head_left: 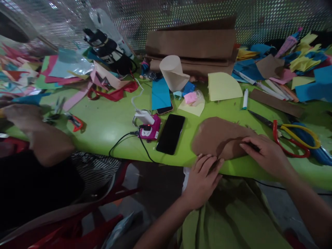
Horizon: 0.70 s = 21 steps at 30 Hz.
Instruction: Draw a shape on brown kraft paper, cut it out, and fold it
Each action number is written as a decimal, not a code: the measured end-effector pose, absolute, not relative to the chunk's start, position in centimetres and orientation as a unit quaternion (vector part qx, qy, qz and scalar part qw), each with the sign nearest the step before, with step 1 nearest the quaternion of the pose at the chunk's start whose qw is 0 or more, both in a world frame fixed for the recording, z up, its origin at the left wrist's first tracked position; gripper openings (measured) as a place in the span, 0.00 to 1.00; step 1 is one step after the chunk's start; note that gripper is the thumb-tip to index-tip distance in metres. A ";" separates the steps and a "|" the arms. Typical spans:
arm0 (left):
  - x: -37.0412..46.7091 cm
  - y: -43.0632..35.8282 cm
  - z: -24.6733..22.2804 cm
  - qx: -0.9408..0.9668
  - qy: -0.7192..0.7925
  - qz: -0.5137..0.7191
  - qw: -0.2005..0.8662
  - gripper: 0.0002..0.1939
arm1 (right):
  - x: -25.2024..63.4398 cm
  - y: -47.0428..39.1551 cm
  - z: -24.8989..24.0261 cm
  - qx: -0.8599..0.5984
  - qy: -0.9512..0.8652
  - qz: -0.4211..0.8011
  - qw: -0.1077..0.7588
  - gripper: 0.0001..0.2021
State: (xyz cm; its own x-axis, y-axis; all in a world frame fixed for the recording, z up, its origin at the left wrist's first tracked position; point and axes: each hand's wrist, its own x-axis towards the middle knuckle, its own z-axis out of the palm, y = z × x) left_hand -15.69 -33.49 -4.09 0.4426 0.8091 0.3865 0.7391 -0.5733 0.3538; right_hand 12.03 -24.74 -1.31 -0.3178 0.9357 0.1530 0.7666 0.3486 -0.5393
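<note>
A brown paper piece (pixel 215 133) with a rounded left end lies at the front edge of the green table, part of it folded or curled over on the right. My left hand (pixel 203 176) grips its near edge, thumb and fingers close together on the paper. At the paper's right side, my right hand (pixel 267 152) pinches the folded part between thumb and forefinger; its other fingers are curled and partly hidden. Scissors with red and yellow handles (pixel 293 136) rest just beyond my right hand. A black phone (pixel 171 134) lies left of the paper.
A pink power adapter (pixel 150 129) with cables sits left of the phone. Behind are a rolled cream paper cone (pixel 172 72), yellow paper (pixel 224 86), a marker (pixel 245 99) and folded brown paper (pixel 192 45). Another person's arm (pixel 46 135) reaches in at left, near an orange cutter (pixel 75 122).
</note>
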 end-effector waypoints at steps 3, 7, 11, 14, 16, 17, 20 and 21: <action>-15.8 -33.8 -4.0 0.850 0.458 0.250 0.066 0.24 | 12.2 -24.8 -1.3 -0.534 -0.792 0.193 0.224 0.13; -16.0 -34.1 -4.1 0.859 0.450 0.233 0.071 0.27 | 12.2 -24.8 -1.2 -0.536 -0.793 0.196 0.213 0.13; -16.2 -34.1 -4.1 0.860 0.450 0.228 0.080 0.30 | 12.4 -25.1 -1.0 -0.534 -0.794 0.209 0.205 0.12; -16.4 -33.6 -3.7 0.854 0.464 0.221 0.087 0.29 | 12.7 -25.8 -0.8 -0.529 -0.792 0.226 0.204 0.12; -16.4 -33.1 -3.4 0.848 0.478 0.210 0.095 0.27 | 12.9 -26.5 -0.7 -0.525 -0.791 0.240 0.204 0.12; -16.4 -32.9 -3.3 0.845 0.484 0.206 0.098 0.26 | 13.0 -26.9 -0.7 -0.523 -0.790 0.247 0.203 0.12; -16.4 -32.5 -2.9 0.841 0.493 0.201 0.101 0.24 | 13.0 -27.6 -0.9 -0.522 -0.788 0.255 0.206 0.12; -16.4 -32.5 -2.8 0.840 0.494 0.200 0.100 0.25 | 12.9 -27.8 -1.0 -0.524 -0.786 0.252 0.211 0.12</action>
State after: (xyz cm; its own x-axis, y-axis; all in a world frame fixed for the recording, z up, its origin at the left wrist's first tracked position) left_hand -16.40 -32.51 -2.84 0.4309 0.8706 0.2375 0.7902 -0.4911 0.3667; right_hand 12.93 -27.76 -0.97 -0.3625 0.9295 0.0684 0.7168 0.3250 -0.6169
